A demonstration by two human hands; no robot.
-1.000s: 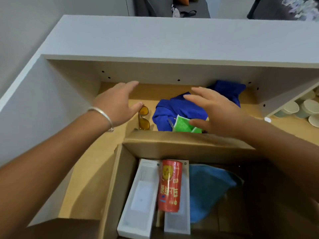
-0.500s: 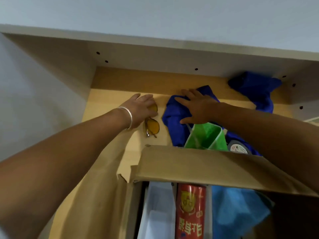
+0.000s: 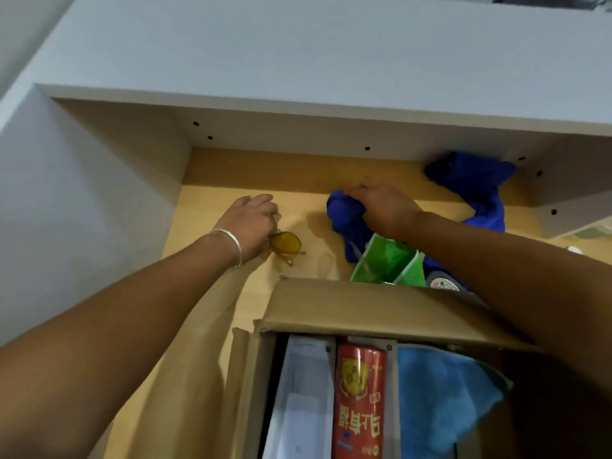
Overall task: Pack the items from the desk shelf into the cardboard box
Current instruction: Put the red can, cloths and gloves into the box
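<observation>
My left hand [image 3: 251, 223] curls its grip over the yellow glasses [image 3: 285, 244] on the shelf [image 3: 231, 207]; one lens shows below my palm. Risk: a thin arm could snag or slip. My right hand [image 3: 385, 210] grips a bunched blue cloth [image 3: 344, 213]. Lifting it could drag out the green bag [image 3: 387, 260] lying on it. The cardboard box [image 3: 364, 309] flap stands between shelf and opening, which already holds a red can [image 3: 359, 402].
</observation>
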